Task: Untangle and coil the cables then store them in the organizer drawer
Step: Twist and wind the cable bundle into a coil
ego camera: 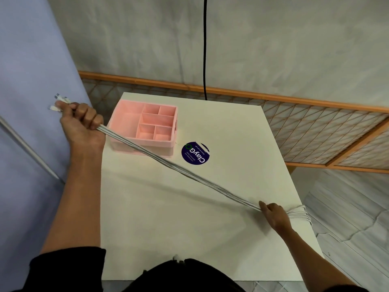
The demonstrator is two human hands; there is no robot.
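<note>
Several grey-white cables (185, 172) run taut in one bundle across the white table (189, 239). My left hand (83, 123) is fisted around one end, raised off the table's left edge, with the white connector plugs (60, 103) sticking out beyond the fist. My right hand (273, 213) pinches the bundle low near the table's right edge, and cable loops (300, 213) hang out behind it. The pink organizer drawer (145, 127), with several empty compartments, stands at the far left of the table, just under the stretched cables.
A round dark-blue sticker (195, 153) lies on the table beside the organizer. A black cord (205, 49) hangs down behind the table's far edge. A wood-framed lattice panel (315, 127) runs behind and to the right. A lilac curtain (31, 81) hangs at left.
</note>
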